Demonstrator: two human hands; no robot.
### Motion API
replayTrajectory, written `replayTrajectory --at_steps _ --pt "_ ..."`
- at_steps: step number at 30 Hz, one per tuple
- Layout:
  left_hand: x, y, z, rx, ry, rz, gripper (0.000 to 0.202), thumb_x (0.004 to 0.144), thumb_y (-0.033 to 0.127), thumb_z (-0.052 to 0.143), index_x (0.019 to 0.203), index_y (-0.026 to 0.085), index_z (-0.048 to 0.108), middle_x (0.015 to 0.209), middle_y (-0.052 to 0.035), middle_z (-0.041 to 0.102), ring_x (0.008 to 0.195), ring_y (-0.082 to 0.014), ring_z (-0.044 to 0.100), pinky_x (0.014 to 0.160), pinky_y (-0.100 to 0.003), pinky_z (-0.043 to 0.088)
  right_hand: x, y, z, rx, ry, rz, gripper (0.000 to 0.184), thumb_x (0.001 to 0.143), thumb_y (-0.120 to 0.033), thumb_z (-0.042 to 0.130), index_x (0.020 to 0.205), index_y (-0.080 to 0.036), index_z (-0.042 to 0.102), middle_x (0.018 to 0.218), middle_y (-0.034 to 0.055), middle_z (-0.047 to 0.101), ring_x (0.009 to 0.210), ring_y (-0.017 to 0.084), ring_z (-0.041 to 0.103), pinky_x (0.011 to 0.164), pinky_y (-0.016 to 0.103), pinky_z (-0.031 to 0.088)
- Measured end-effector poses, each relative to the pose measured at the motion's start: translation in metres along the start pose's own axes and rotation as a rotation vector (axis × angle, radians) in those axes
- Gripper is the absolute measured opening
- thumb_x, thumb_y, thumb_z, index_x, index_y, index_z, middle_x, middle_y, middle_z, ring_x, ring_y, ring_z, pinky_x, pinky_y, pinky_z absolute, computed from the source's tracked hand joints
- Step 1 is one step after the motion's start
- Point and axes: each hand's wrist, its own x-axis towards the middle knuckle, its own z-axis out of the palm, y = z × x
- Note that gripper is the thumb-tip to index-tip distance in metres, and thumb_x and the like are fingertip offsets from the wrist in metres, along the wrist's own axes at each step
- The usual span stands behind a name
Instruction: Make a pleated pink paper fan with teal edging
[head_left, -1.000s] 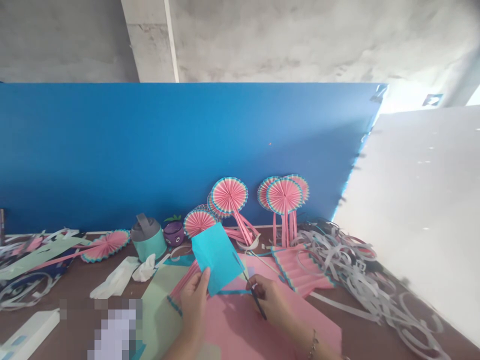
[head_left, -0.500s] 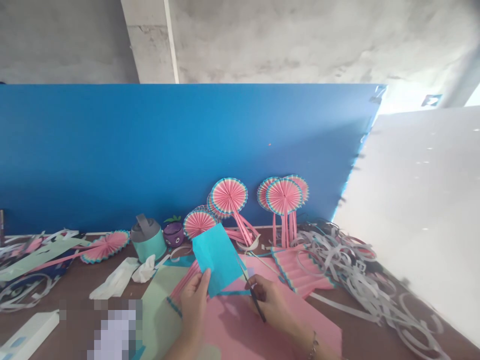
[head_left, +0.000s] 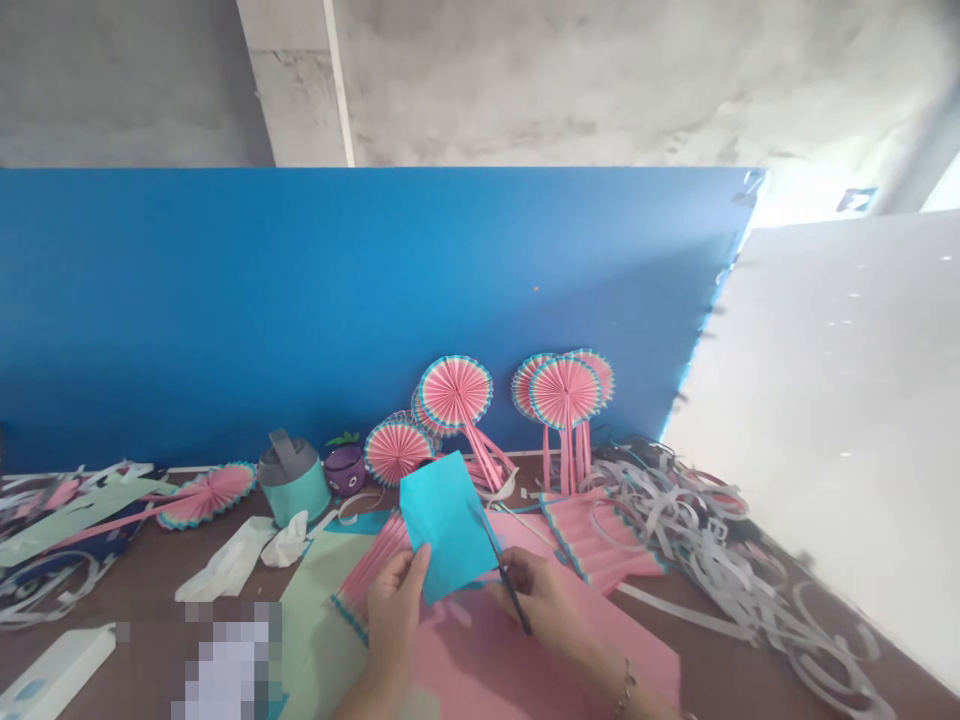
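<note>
A bright blue paper sheet [head_left: 448,520] is pinched at its lower left edge by my left hand [head_left: 397,595], thumb on the front. It is held tilted above the pink sheet. My right hand [head_left: 529,590] grips a slim dark-handled knife [head_left: 515,600]. Its thin blade lies along the right edge of the blue paper; whether it is cutting in cannot be made out. Beneath both hands lie a large pink paper sheet [head_left: 607,640] and a pale green sheet [head_left: 311,610]. Pleated pink paper [head_left: 371,560] with a blue border sits just left of the blue paper.
Round pink paper fans [head_left: 456,391] lean against the blue partition [head_left: 225,300]. Another pleated pink piece [head_left: 600,540] lies right, beside tangled white strips [head_left: 712,560]. At left stand a teal cup [head_left: 295,490] and a purple pot [head_left: 345,471], with crumpled tissue [head_left: 287,541] nearby.
My left hand has shifted the blue paper slightly right and turned it a little, bringing its right edge up against the blade. My right hand has stayed nearly in place.
</note>
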Motion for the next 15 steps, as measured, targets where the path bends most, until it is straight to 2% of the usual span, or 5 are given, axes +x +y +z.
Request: replayTrajectory --at_steps 3,8,12,15 --pt "0.001 -0.003 -0.001 -0.004 -0.036 -0.013 0.047 0.065 0.061 0.065 0.053 0.018 0.049 0.05 0.0046 0.04 0.05 -0.0112 0.038 0.048 -0.022 0.033 0.002 0.004 0.0 -0.002 0.018 -0.019 0.025 0.068 -0.039 0.066 0.076 -0.016 0.058 0.054 -0.0053 0.043 0.048 0.008 0.036 0.045 0.021 0.026" --pt "0.0 0.0 0.0 0.009 -0.01 -0.011 0.05 0.064 0.062 0.065 0.051 0.019 0.044 0.049 0.0057 0.034 0.05 -0.0104 0.034 0.048 -0.021 0.031 0.001 -0.003 0.001 -0.05 0.049 0.038 0.026 0.066 -0.04 0.065 0.076 -0.017 0.06 0.051 -0.0058 0.042 0.046 0.009 0.036 0.044 0.021 0.027" --pt "-0.001 0.003 0.001 -0.019 -0.033 -0.031 0.049 0.063 0.064 0.065 0.054 0.018 0.049 0.05 0.0047 0.04 0.051 -0.0113 0.039 0.05 -0.022 0.035 -0.001 -0.01 0.002 -0.06 0.051 0.05 0.026 0.066 -0.042 0.064 0.075 -0.017 0.06 0.049 -0.0068 0.04 0.044 0.008 0.034 0.044 0.021 0.027" --pt "-0.002 0.004 0.002 0.001 0.03 -0.014 0.052 0.058 0.067 0.067 0.051 0.018 0.05 0.047 0.0046 0.041 0.048 -0.0117 0.041 0.047 -0.023 0.036 -0.001 -0.01 0.003 -0.08 0.068 0.062 0.028 0.066 -0.044 0.065 0.073 -0.018 0.059 0.048 -0.0068 0.041 0.043 0.008 0.035 0.043 0.021 0.028"
